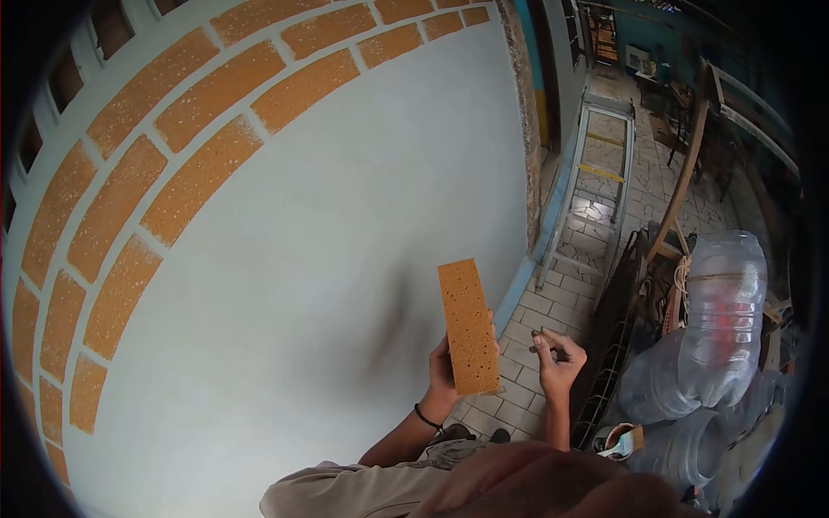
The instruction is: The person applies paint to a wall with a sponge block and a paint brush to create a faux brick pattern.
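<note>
My left hand (443, 369) is wrapped round a rectangular orange sponge (471, 332), held upright in front of my body. The sponge's broad face, dotted with small dark holes, is turned towards me. To the right of it, my right hand (563, 363) is raised with its fingers curled against the thumb; anything between them is too small to make out. A pale wall (328, 233) stands close on the left, with curved-looking rows of orange brick-shaped prints (220, 95) across its upper and left parts. The sponge is apart from the wall.
A metal ladder (617, 181) lies along the tiled floor (527, 319). On the right are large clear plastic bottles (724, 319), and below them a paint container (609, 436) with a paintbrush (629, 443). A wooden frame (691, 164) leans beyond.
</note>
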Demonstrator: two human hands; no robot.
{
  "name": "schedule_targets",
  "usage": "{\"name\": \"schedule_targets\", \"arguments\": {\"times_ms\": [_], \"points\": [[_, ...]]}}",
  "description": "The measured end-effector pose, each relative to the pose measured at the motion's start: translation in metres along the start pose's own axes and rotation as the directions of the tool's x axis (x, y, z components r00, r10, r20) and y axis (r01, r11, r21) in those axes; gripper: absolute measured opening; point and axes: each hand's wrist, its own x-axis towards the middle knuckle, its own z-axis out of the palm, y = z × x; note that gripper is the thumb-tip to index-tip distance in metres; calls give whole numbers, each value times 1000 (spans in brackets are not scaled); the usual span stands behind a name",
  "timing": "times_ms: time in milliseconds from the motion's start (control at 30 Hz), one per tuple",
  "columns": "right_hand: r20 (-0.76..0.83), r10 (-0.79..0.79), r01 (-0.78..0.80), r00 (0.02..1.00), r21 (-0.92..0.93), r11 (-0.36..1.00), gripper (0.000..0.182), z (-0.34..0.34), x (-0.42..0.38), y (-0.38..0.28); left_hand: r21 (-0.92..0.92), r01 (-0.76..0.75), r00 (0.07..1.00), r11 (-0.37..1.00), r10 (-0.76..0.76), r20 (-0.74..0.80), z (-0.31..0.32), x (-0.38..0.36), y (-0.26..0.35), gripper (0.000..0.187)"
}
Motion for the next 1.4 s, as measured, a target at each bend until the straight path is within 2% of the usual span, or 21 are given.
{"name": "schedule_targets", "arguments": {"times_ms": [33,133,333,433,533,633,733,833,933,967,1100,1200,1267,1300,1400], "points": [[-16,-44,43,999,-9,999,10,0,2,0,-14,6,1000,1000,-6,1,0,2,-1,55],[38,283,-285,958,94,954,13,-12,4,-11,-38,23,1000,999,-23,10,4,9,-3,55],[5,-42,42,999,-48,998,12,-12,15,-4,-39,47,999,998,-47,10,4,18,-6,55],[-2,272,-272,962,62,960,12,-19,10,-6,-61,54,999,997,-54,-3,6,19,-8,55],[-62,6,-2,998,67,998,14,-9,14,-1,-46,60,998,997,-59,28,5,20,-10,55],[6,178,-178,984,53,983,15,-22,7,-3,-36,53,998,998,-52,29,5,19,-11,55],[-5,-59,58,998,-65,996,14,-23,12,1,-37,46,999,998,-45,28,1,18,-13,55],[39,172,-172,984,2,985,14,-27,5,-8,-41,44,998,998,-43,34,-2,14,-12,54],[16,45,-44,999,-61,997,11,-24,3,-3,-3,30,999,1000,-30,16,-1,7,-11,54],[-16,48,-47,999,9,999,14,-18,3,-6,17,24,1000,1000,-24,-4,1,4,-11,54],[52,103,-104,993,24,994,13,-21,-6,-9,20,63,996,998,-61,-62,-6,-8,-8,53],[16,63,-64,998,90,994,13,-13,-9,-14,-88,82,990,993,-91,-104,-25,-21,-9,52],[-20,22,-19,1000,116,993,13,-3,-9,-16,-132,76,995,988,-83,-49,-37,-31,-8,52],[13,29,-30,1000,82,996,14,-6,-13,-14,-149,75,997,986,-78,-17,-39,-37,-5,53],[96,180,-187,979,67,980,14,-12,-21,-14,-165,37,997,986,-49,-65,-31,-52,1,52]]}}
